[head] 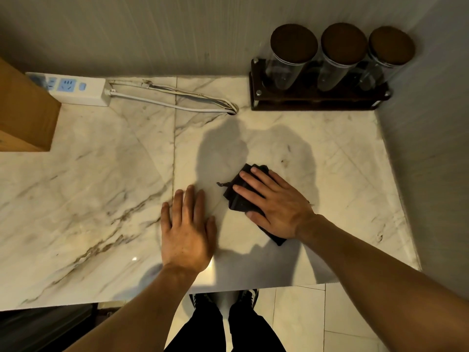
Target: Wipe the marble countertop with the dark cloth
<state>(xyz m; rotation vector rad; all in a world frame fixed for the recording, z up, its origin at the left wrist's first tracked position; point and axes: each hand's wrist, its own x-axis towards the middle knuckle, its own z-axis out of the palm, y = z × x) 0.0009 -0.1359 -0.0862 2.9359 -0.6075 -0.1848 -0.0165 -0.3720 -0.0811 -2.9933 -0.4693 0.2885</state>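
The marble countertop [96,179] is white with grey and brown veins and fills most of the view. A dark cloth [237,199], folded and crumpled, lies on it right of centre. My right hand [275,203] presses flat on the cloth, fingers spread and pointing up-left, covering much of it. To the left of the cloth, my left hand [187,228] rests palm-down on the bare marble, fingers together, holding nothing. The two hands are a short gap apart.
A white power strip [76,88] and its cables [177,101] lie along the back wall. A dark rack [317,100] holds three lidded glass jars at the back right. A cardboard box [25,115] stands at the left. Walls bound the back and right.
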